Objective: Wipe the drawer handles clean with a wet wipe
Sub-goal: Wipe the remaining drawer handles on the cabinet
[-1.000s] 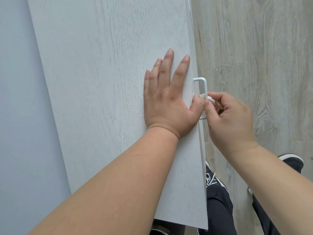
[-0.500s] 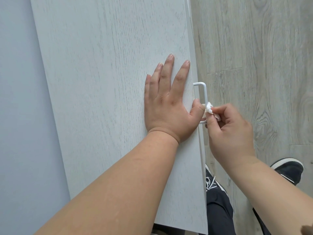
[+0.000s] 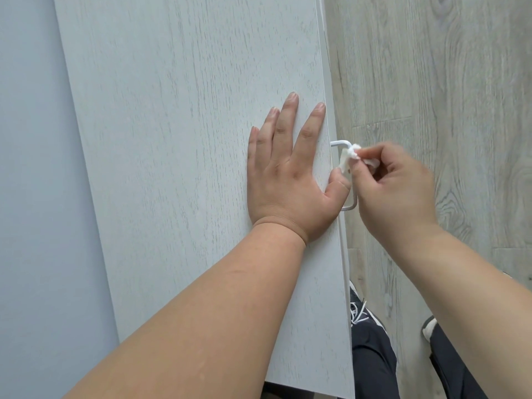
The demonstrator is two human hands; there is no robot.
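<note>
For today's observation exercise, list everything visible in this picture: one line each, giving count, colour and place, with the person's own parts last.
cabinet top: one, pale grey wood grain, centre
handle: one, white, on the cabinet's front edge
wet wipe: one, white, bunched against the handle's upper part
floor: grey wood-look planks, right
wall: pale blue-grey, left
shoes: two, dark with white trim, bottom right
trousers: dark, bottom right
left hand: flat on the cabinet top, thumb by the handle
right hand: pinches the wet wipe
</note>
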